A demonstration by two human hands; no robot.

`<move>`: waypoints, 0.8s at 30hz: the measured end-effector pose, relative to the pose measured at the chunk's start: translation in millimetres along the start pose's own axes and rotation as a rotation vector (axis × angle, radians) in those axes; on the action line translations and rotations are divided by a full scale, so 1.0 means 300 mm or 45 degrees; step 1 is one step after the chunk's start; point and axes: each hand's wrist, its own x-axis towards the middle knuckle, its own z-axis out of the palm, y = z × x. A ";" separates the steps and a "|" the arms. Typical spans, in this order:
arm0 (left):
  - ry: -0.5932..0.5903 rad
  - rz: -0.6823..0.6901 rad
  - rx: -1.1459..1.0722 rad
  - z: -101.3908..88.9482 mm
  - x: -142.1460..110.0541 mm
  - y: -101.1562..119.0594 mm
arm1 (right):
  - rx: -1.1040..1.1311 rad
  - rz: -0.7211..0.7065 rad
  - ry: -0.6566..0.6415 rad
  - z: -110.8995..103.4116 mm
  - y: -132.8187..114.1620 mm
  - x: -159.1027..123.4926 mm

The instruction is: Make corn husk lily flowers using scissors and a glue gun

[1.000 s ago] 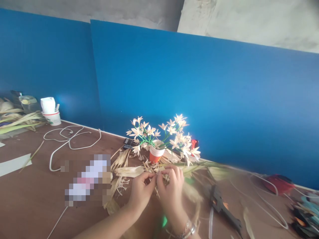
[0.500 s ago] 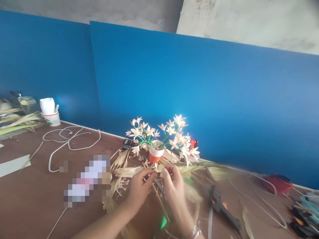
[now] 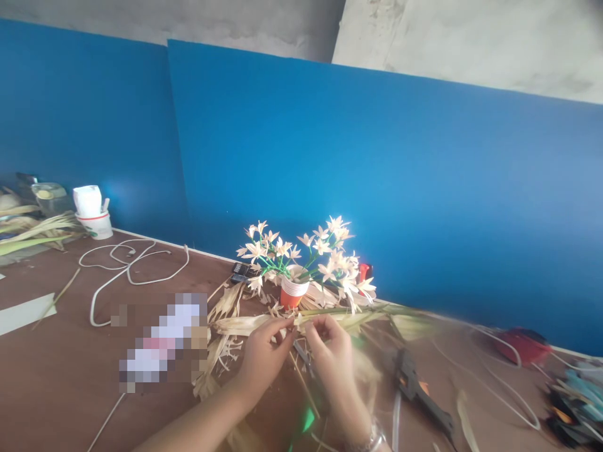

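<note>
My left hand (image 3: 264, 361) is closed in a pinch, thumb against forefinger, over a small pale piece of husk (image 3: 296, 319) that is only partly visible. Just beside it, my right hand (image 3: 333, 359) has its thumb and forefinger curled together; whatever lies in that pinch is too small to make out. A grey metal blade (image 3: 301, 353), perhaps of scissors, shows between the hands and runs behind the right one. Directly beyond my fingers stands an orange and white cup (image 3: 291, 295) with cream-coloured star-shaped flowers (image 3: 336, 260) on green stems. Dried husk leaves (image 3: 235, 325) lie around it.
A black glue gun (image 3: 421, 395) lies right of my hands. White cable (image 3: 126, 269) coils at the left, near a white tub (image 3: 97, 225). A red object (image 3: 522, 346) sits farther right. Behind the brown table (image 3: 61, 389) rises a blue panel (image 3: 377, 163).
My right hand has turned slightly and its fingers have drawn in more. The left hand stays almost in place, and the whole view has shifted very slightly.
</note>
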 end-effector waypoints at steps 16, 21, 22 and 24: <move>-0.012 0.175 -0.008 -0.009 0.005 -0.010 | -0.214 -0.269 -0.018 0.000 -0.017 -0.011; 0.025 0.192 -0.028 -0.008 0.003 -0.023 | -0.091 -0.187 -0.082 -0.005 -0.032 -0.011; 0.033 0.197 -0.031 -0.008 0.003 -0.024 | -0.058 -0.161 -0.098 -0.006 -0.034 -0.012; 0.044 0.209 -0.037 -0.010 0.002 -0.023 | 0.004 -0.112 -0.134 -0.008 -0.036 -0.013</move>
